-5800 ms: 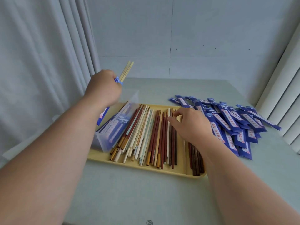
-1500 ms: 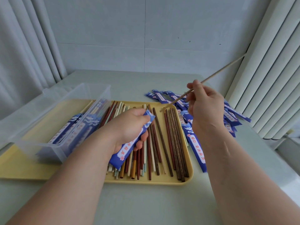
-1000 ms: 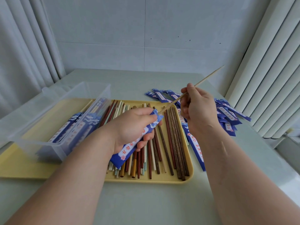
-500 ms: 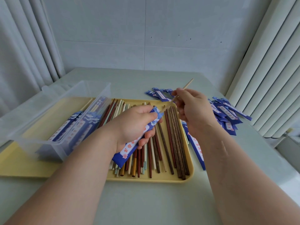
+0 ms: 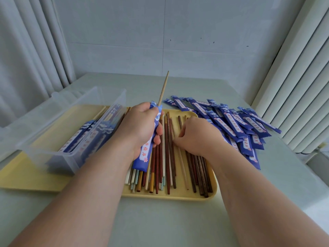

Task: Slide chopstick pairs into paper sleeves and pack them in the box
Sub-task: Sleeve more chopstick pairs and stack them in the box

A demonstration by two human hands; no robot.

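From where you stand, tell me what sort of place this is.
Likely a makeshift packing station in a plain room: a table bearing a yellow tray of loose chopsticks, a heap of blue paper sleeves and a clear box.

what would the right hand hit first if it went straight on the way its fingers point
Likely the dark loose chopsticks on the tray, just left of the right hand; depth is unclear.

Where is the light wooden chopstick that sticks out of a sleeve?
In the head view, the chopstick rises from the blue sleeve gripped by the left hand, just right of the clear box.
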